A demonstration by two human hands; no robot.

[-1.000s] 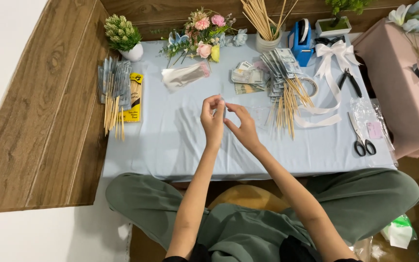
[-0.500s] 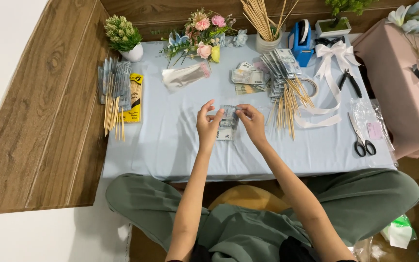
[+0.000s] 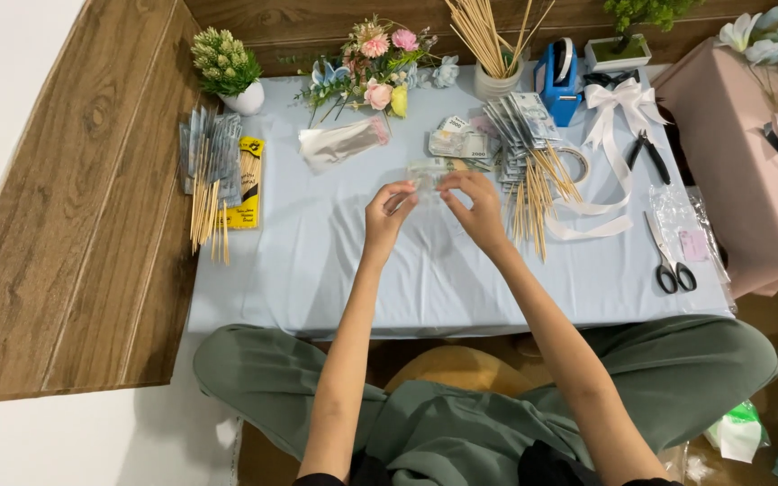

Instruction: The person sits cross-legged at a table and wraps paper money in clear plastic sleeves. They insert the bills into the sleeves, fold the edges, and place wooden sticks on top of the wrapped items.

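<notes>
Both hands are raised over the middle of a low table covered with a pale blue cloth (image 3: 317,270). My left hand (image 3: 386,212) and my right hand (image 3: 472,202) pinch the two ends of a small clear plastic sleeve with a banknote (image 3: 427,175) inside, held just above the cloth. Just right of my right hand lies a fan of banknotes on wooden skewers (image 3: 531,171). A few loose banknotes (image 3: 457,142) lie behind the hands.
Skewered notes and a yellow skewer packet (image 3: 218,175) lie at the left. A clear bag (image 3: 339,142), artificial flowers (image 3: 373,67), a cup of sticks (image 3: 494,81), a blue tape dispenser (image 3: 558,76), white ribbon (image 3: 614,108), pliers (image 3: 650,155) and scissors (image 3: 668,256) are spread about. A pink box (image 3: 740,162) stands at the right.
My hands, first held together empty-looking above the table's near side, reached forward and now hold the clear sleeve with the banknote farther from me, nearer the loose notes.
</notes>
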